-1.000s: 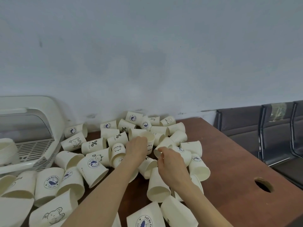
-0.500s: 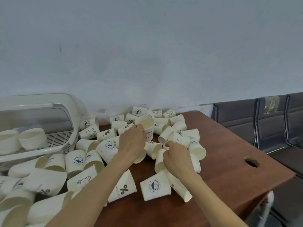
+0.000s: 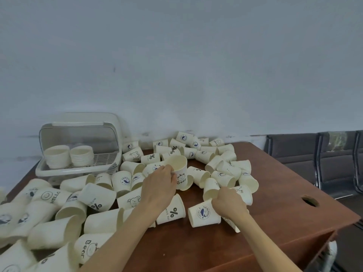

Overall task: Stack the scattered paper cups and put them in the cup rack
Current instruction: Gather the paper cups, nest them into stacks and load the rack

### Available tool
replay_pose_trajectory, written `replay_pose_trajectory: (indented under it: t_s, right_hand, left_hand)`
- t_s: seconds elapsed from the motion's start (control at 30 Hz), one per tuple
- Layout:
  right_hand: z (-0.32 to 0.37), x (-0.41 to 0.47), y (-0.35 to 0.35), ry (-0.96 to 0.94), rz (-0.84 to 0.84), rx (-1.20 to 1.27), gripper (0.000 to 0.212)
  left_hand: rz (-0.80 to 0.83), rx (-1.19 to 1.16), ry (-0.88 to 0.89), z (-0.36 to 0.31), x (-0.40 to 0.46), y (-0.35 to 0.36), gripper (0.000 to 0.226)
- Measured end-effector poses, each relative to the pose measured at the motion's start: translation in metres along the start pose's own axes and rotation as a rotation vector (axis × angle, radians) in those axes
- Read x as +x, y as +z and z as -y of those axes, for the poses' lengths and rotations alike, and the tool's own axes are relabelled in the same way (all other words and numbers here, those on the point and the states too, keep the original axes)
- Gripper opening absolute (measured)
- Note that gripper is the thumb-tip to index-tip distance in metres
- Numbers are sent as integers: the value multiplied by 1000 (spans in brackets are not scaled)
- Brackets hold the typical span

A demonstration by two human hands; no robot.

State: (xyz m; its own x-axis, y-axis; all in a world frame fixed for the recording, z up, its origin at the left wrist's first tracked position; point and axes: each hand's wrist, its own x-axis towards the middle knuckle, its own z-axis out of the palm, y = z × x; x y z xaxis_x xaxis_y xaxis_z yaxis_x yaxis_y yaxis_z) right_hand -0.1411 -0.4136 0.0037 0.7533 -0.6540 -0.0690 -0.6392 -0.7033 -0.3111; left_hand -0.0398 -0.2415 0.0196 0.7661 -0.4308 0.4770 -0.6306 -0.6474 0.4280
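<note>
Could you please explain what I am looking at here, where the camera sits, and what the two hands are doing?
There is no machine here: a person works with bare hands, and the one camera is worn on their head, looking forward and down. A brown wooden table is strewn with white printed paper cups, most lying on their sides. The left hand grips an upright white paper cup printed "Bear", apparently seated in another cup. The right hand has its fingers curled at a tipped cup with a blue round logo; its exact hold is hidden. At the back left, a white plastic cup rack with a clear lid holds two stacks of cups.
</note>
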Motion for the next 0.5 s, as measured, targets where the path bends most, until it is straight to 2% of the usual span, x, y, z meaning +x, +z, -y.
replay_pose_trajectory:
  t_s: [0.07,0.33,0.5]
  right_hand:
    - [5,0,0,2,-2,11,1]
    - [18,-5,11,-20,70,-49,1]
    - [22,-5,8,-17,45,-37,15]
  left_hand:
    - [-2,-2,-1,5,-4,-5,23]
    - [8,-12,-25,14,-15,-11,23]
    - [-3,-18,-28,18,-17,-15,22]
